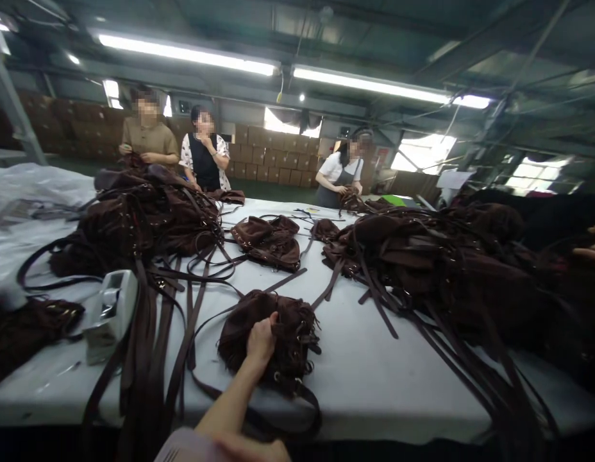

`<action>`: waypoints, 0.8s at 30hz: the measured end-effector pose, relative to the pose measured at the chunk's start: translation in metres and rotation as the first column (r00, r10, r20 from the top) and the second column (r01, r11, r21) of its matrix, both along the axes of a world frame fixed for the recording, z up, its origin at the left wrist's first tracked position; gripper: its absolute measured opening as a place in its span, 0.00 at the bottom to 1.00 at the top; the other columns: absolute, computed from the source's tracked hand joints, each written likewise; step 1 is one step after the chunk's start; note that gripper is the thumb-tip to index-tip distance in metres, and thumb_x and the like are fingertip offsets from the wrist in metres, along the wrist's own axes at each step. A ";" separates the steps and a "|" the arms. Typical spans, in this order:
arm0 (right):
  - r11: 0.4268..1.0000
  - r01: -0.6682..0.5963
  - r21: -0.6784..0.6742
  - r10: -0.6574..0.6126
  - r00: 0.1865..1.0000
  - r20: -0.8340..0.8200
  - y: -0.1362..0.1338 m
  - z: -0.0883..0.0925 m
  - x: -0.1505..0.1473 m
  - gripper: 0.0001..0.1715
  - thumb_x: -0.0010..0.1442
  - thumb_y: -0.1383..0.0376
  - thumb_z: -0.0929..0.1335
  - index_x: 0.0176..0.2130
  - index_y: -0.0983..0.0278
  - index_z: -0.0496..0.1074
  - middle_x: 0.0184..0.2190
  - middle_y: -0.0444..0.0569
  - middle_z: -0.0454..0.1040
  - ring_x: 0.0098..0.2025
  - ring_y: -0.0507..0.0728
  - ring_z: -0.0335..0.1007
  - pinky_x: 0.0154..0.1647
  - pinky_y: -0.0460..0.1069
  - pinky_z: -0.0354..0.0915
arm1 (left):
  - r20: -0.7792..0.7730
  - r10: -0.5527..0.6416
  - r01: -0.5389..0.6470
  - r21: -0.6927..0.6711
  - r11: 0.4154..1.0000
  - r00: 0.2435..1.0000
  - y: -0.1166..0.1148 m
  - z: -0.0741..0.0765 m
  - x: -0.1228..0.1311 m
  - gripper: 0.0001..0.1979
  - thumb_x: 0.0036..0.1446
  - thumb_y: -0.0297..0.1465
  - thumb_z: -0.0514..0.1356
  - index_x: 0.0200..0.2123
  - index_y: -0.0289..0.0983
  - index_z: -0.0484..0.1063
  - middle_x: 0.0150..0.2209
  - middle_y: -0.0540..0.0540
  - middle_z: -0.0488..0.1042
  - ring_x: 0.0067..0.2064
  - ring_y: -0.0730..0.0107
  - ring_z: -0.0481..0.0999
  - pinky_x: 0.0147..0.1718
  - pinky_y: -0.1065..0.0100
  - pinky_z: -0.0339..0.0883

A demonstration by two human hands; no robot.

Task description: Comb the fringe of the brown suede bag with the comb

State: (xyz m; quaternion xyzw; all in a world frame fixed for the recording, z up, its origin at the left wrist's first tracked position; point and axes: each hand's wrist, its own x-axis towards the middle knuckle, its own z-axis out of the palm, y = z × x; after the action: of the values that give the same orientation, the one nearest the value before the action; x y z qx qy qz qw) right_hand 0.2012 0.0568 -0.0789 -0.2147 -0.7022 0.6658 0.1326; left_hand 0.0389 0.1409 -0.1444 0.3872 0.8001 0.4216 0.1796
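Observation:
A dark brown fringed bag (292, 340) with metal rings and a strap lies on the white table (374, 385) near its front edge. My left hand (261, 337) reaches over the bag with its fingers closed on the brown material, thumb toward the right. At the bottom edge, beside my left forearm and sleeve, part of my right hand (252, 448) shows. It is blurred and cut off by the frame, so its fingers and anything in them cannot be made out.
Large piles of brown bags stand left (148, 218) and right (422, 256), straps trailing forward. Another bag (268, 240) lies between them. A tape dispenser (112, 314) is at left. Three people stand across the table; someone's hand (593, 247) shows at far right.

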 end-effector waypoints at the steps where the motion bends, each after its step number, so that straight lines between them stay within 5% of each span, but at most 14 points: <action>1: 0.999 0.053 0.011 -0.053 0.999 0.001 0.001 0.005 0.003 0.43 0.47 0.40 0.71 0.53 0.65 0.73 0.22 0.45 0.70 0.20 0.51 0.61 0.24 0.48 0.65 | 0.024 -0.007 0.006 0.025 1.000 1.000 0.000 0.003 -0.006 0.26 0.65 0.42 0.42 0.28 0.34 0.73 0.27 0.38 0.73 0.35 0.57 0.75 0.37 0.60 0.66; 3: 0.973 0.229 -0.018 -0.229 0.973 0.022 0.015 0.006 0.006 0.44 0.57 0.40 0.63 0.60 0.67 0.63 0.21 0.43 0.68 0.15 0.49 0.55 0.18 0.46 0.59 | 0.078 -0.070 0.061 0.108 0.992 0.995 -0.007 0.008 -0.012 0.24 0.64 0.44 0.45 0.26 0.35 0.70 0.27 0.42 0.72 0.34 0.61 0.73 0.35 0.64 0.65; 6: 0.902 0.432 -0.021 -0.429 0.900 0.076 0.050 -0.011 0.006 0.45 0.58 0.43 0.61 0.63 0.69 0.55 0.25 0.45 0.70 0.12 0.47 0.51 0.12 0.44 0.50 | 0.142 -0.159 0.125 0.223 0.967 0.977 -0.038 0.011 -0.014 0.25 0.62 0.49 0.45 0.27 0.36 0.67 0.26 0.49 0.69 0.30 0.69 0.68 0.30 0.70 0.63; 10: 0.855 0.512 0.081 -0.518 0.850 0.091 0.079 -0.049 0.007 0.38 0.59 0.47 0.60 0.60 0.68 0.59 0.29 0.50 0.74 0.13 0.49 0.57 0.12 0.45 0.54 | 0.315 -0.215 0.126 0.281 0.951 0.924 -0.107 0.009 -0.017 0.22 0.58 0.50 0.52 0.31 0.36 0.69 0.21 0.54 0.61 0.24 0.74 0.62 0.25 0.73 0.57; 12: 0.840 0.535 0.092 -0.543 0.835 0.095 0.083 -0.060 0.008 0.38 0.59 0.48 0.60 0.60 0.68 0.58 0.26 0.49 0.74 0.13 0.50 0.57 0.13 0.45 0.55 | 0.379 -0.218 0.135 0.234 0.963 0.899 -0.141 0.007 -0.021 0.22 0.57 0.49 0.55 0.40 0.36 0.71 0.24 0.53 0.66 0.23 0.75 0.62 0.25 0.73 0.57; 15: 0.830 0.552 0.077 -0.557 0.822 0.116 0.086 -0.062 0.008 0.37 0.59 0.49 0.60 0.60 0.68 0.57 0.24 0.48 0.74 0.12 0.50 0.57 0.13 0.45 0.54 | 0.264 -0.062 0.029 0.126 0.992 0.962 -0.174 0.013 -0.020 0.22 0.58 0.48 0.54 0.46 0.37 0.70 0.34 0.48 0.73 0.25 0.73 0.66 0.27 0.70 0.61; 18: 0.811 0.585 0.001 -0.582 0.807 0.106 0.089 -0.059 0.006 0.38 0.57 0.48 0.62 0.60 0.67 0.59 0.32 0.52 0.77 0.12 0.48 0.57 0.12 0.45 0.51 | 0.027 0.083 -0.085 0.091 0.992 0.996 -0.171 0.026 -0.007 0.19 0.61 0.47 0.51 0.39 0.39 0.72 0.37 0.47 0.74 0.32 0.68 0.71 0.36 0.66 0.65; 20: 0.796 0.603 -0.049 -0.598 0.797 0.084 0.089 -0.061 0.006 0.40 0.56 0.46 0.63 0.59 0.68 0.59 0.34 0.53 0.77 0.12 0.48 0.57 0.12 0.45 0.50 | -0.109 0.068 -0.067 0.014 0.998 0.992 -0.152 0.032 0.009 0.18 0.62 0.46 0.51 0.38 0.39 0.71 0.39 0.46 0.73 0.38 0.63 0.74 0.40 0.64 0.66; 24: 0.799 0.596 -0.076 -0.596 0.802 0.031 0.083 -0.070 0.013 0.45 0.55 0.43 0.64 0.61 0.68 0.57 0.27 0.47 0.74 0.13 0.48 0.54 0.13 0.45 0.51 | -0.314 0.059 -0.145 -0.257 0.955 0.948 -0.112 0.025 0.040 0.21 0.61 0.43 0.55 0.50 0.33 0.65 0.48 0.38 0.70 0.42 0.55 0.77 0.35 0.63 0.68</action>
State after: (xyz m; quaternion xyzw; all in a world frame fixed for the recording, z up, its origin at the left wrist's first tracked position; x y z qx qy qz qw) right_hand 0.2138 0.1394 -0.1493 -0.4316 -0.5717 0.6178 0.3241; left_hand 0.0789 0.0287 -0.1189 0.3759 0.8882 0.2500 0.0848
